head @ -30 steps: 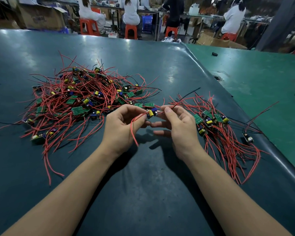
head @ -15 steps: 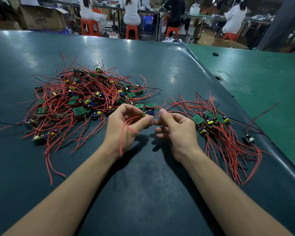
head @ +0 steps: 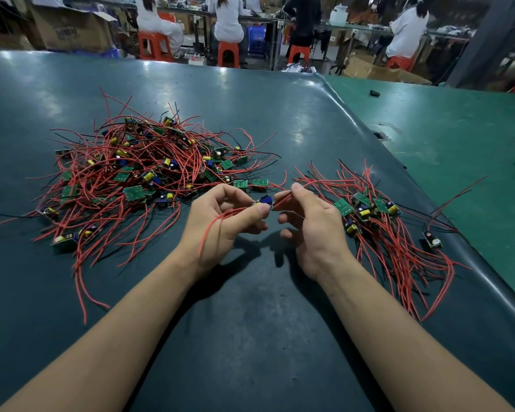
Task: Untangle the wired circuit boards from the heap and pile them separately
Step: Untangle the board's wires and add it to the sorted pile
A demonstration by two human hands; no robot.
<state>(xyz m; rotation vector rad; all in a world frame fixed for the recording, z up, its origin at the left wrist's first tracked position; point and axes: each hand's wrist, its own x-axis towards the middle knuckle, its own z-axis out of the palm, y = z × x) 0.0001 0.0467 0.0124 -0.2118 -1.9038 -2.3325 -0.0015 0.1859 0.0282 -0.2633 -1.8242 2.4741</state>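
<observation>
Red-wired board (head: pixel 263 201) sits between both hands, above the table (head: pixel 250 322). Left hand (head: pixel 220 224) pinches it w/ thumb & curled fingers; right hand (head: pixel 306 224) pinches its wire, prob. to pull it straight. Tangled heap (head: pixel 137 173) lies left, sorted pile (head: pixel 378 227) right, apart so freed boards don't re-snag.

Heap (head: pixel 143 173) left, pile (head: pixel 381 227) right

orange stools (head: pixel 228 53), cardboard box (head: pixel 72 29)
</observation>
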